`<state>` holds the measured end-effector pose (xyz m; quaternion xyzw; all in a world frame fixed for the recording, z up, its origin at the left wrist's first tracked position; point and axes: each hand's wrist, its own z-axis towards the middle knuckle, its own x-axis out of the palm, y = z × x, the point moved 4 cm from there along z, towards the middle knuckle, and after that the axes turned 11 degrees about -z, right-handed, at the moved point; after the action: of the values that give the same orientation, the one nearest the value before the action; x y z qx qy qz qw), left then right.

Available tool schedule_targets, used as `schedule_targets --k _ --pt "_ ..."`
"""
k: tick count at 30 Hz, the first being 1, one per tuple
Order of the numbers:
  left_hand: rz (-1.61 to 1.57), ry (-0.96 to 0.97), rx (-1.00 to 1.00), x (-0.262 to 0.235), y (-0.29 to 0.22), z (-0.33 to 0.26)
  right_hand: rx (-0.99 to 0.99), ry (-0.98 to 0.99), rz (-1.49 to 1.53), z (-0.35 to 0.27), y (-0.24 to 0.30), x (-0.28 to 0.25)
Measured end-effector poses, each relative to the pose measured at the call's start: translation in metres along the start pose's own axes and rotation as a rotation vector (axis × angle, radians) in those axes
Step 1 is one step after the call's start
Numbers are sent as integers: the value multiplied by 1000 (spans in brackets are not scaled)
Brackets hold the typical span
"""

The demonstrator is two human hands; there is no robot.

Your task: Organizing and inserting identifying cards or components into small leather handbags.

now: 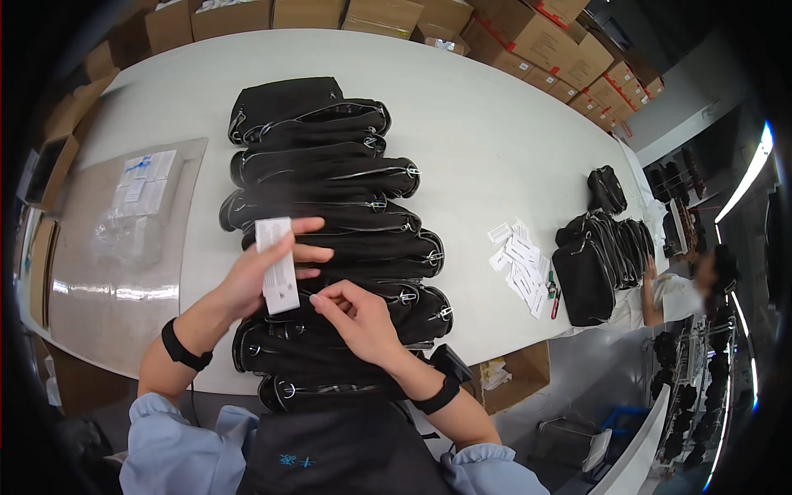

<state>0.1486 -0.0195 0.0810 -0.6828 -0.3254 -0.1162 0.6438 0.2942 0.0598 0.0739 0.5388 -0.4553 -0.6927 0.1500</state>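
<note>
A slim stack of white printed cards (281, 285) stands upright in my left hand (246, 276), pinned by the thumb while the other fingers stretch out behind it. Just right of the cards, my right hand (361, 323) has its thumb and fingers drawn together in a pinch; whatever may be between them is too small to make out. Both hands hover over a long row of black zippered bags (318, 206), packed one behind another down the table. Metal zip pulls and rings show along their edges, and the far bag (285, 103) lies flatter than the others.
Loose white cards (521, 266) lie scattered to the right, beside a small red tool (555, 304). More black bags (587, 280) stand near another person (672, 297). A plastic-wrapped white bundle (142, 194) rests at left. Cardboard boxes (540, 45) line the far side.
</note>
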Motion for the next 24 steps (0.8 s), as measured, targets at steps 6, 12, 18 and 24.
schedule_targets --k 6,12,18,24 --pt "-435 155 -180 26 38 -11 210 -21 404 -8 -5 9" --pt "-242 108 -230 26 48 -13 175 -9 438 -22 -10 18" --pt "-126 -243 -61 12 34 -15 -88 -536 38 -45 -17 -17" --pt "240 37 -251 28 35 -23 -296 -717 -238 -66 -27 -25"
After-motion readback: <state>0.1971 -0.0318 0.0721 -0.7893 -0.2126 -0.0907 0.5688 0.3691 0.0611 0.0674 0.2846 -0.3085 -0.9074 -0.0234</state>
